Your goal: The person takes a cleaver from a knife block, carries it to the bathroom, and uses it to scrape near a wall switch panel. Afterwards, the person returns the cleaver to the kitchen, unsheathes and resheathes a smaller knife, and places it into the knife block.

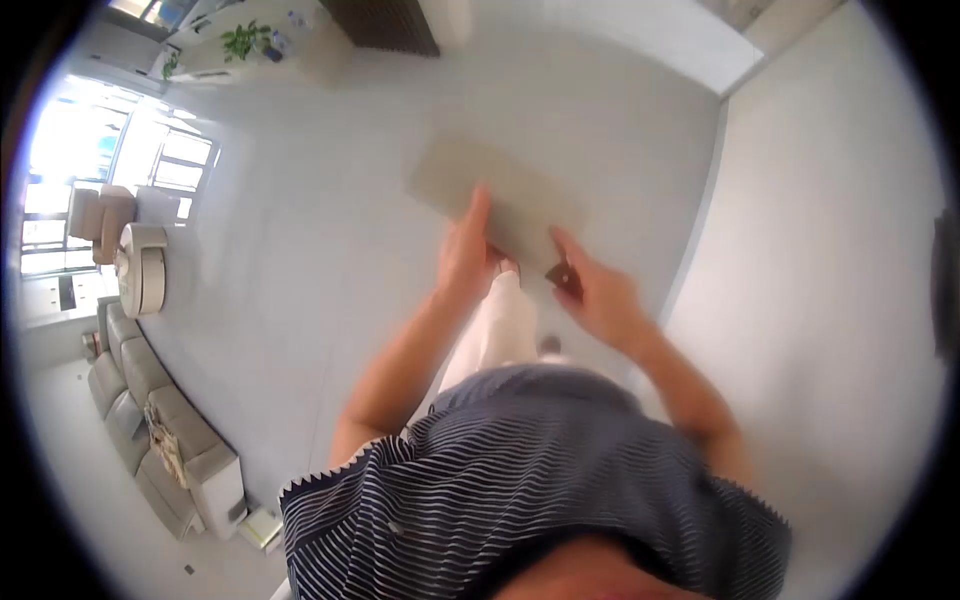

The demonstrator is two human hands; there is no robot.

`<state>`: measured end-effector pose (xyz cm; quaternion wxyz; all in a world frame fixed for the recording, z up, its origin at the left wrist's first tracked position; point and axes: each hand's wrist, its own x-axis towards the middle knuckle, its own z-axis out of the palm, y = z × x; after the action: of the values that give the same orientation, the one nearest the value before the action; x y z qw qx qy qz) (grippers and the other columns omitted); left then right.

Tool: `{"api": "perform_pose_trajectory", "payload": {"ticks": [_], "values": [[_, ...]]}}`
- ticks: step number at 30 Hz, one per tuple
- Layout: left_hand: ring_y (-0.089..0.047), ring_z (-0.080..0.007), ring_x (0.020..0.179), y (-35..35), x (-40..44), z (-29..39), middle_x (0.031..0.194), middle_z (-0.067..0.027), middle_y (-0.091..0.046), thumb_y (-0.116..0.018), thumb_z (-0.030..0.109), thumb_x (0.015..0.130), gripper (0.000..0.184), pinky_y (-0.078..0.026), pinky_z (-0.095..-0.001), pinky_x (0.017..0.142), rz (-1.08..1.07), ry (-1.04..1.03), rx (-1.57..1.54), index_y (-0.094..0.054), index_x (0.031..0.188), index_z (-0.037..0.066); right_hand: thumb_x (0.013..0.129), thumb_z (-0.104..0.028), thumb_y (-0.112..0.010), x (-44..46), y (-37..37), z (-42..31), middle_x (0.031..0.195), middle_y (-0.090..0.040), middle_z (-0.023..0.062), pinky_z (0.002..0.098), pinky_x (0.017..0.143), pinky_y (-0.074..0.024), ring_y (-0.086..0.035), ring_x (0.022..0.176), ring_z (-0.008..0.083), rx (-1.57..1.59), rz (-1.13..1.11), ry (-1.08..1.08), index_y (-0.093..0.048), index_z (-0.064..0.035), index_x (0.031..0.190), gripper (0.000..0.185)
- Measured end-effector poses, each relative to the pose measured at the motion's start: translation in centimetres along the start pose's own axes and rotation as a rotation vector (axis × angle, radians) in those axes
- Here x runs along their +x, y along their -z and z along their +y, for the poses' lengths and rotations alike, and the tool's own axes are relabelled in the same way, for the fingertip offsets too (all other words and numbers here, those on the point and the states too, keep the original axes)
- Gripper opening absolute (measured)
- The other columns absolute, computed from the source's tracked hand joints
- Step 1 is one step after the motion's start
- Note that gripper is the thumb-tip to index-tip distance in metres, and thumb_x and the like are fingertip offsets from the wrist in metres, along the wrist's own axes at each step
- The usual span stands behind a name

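Left hand point(465, 258): we are holding the forearm forward and inward from the lower left, the thumb pointing away from our body.
Right hand point(608, 300): we are bringing the forearm in from the lower right, the elbow bending and the index finger pointing towards the other hand.
Hand count: we are seeing two, both ours, standing apart in front of our striped shirt point(540, 450) and pale trousers point(508, 325).
Flat panel point(515, 190): we are counting one, beige-grey and blurring, lying mostly beyond our fingers and appearing over the grey floor point(300, 200).
Left grip: we are clamping the panel's near edge, the thumb lying over its face.
Dark brown piece point(563, 276): we are counting one, sitting between our right thumb and fingers, just beside the panel's near right corner; we are not managing to tell whether the two are joining.
Right grip: we are closing thumb and fingers on the dark piece.
Room: we are seeing one grey sofa point(150, 415) standing well apart on the left.
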<state>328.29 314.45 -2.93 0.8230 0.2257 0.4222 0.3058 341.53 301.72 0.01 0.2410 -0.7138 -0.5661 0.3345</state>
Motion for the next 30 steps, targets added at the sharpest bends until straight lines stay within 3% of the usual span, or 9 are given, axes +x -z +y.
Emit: {"api": "perform_pose_trajectory", "payload": {"ticks": [3,7,14,20,25,30], "values": [[-0.057,-0.0188,0.072,-0.9,7.2,1.1,0.09,-0.0088,-0.061,-0.04,0.04,0.094,0.042,-0.044,-0.0315,0.056,-0.003,0.03,-0.026,-0.052,0.106,0.001,0.077,-0.009,-0.06,6.3,1.5,2.4,0.09,-0.063,0.0058,0.0356,0.067,-0.0487,-0.062,0.078,0.0264,0.003,-0.001,-0.037,-0.024,-0.0197,0.137,0.071],[-0.056,-0.0218,0.065,-4.4,17.0,2.9,0.087,-0.0119,-0.061,-0.043,0.047,0.09,0.053,-0.045,-0.0332,0.056,-0.127,0.177,0.201,-0.052,0.11,-0.001,0.076,-0.01,-0.061,14.1,6.1,6.5,0.089,-0.062,0.0072,0.0357,0.067,-0.0485,-0.061,0.077,0.0259,0.019,0.038,-0.156,-0.023,-0.0201,0.138,0.073],[-0.058,-0.0188,0.068,-11.9,31.1,5.5,0.09,-0.0093,-0.062,-0.046,0.037,0.092,0.038,-0.046,-0.0301,0.052,-0.278,0.081,0.312,-0.053,0.107,0.003,0.075,-0.011,-0.062,24.8,11.8,12.3,0.087,-0.062,0.0093,0.0337,0.068,-0.0485,-0.061,0.077,0.0257,0.091,0.169,-0.3,-0.022,-0.0206,0.139,0.077],[-0.057,-0.0186,0.078,-19.4,43.7,8.9,0.097,-0.0077,-0.058,-0.049,0.034,0.091,0.037,-0.047,-0.0309,0.054,-0.262,0.082,0.281,-0.048,0.115,0.005,0.073,-0.011,-0.064,38.5,19.9,20.6,0.088,-0.063,0.011,0.0364,0.068,-0.0487,-0.062,0.075,0.0287,0.059,0.139,-0.141,-0.02,-0.0197,0.14,0.08],[-0.056,-0.0196,0.08,-22.0,50.4,13.6,0.1,-0.0079,-0.057,-0.05,0.032,0.091,0.037,-0.048,-0.0312,0.058,-0.147,0.014,0.255,-0.048,0.115,0.004,0.074,-0.018,-0.064,49.4,25.5,21.2,0.087,-0.063,0.0144,0.0393,0.07,-0.0486,-0.062,0.077,0.0315,-0.015,-0.024,-0.088,-0.015,-0.0206,0.141,0.083],[-0.056,-0.0186,0.081,-27.5,60.8,21.4,0.101,-0.0081,-0.056,-0.051,0.029,0.091,0.036,-0.048,-0.0292,0.058,0.034,-0.087,0.241,-0.049,0.114,0.002,0.074,-0.021,-0.063,65.3,32.8,22.4,0.087,-0.063,0.0161,0.0411,0.071,-0.0484,-0.061,0.078,0.0345,-0.025,-0.129,0.097,-0.012,-0.0208,0.141,0.084]]}}
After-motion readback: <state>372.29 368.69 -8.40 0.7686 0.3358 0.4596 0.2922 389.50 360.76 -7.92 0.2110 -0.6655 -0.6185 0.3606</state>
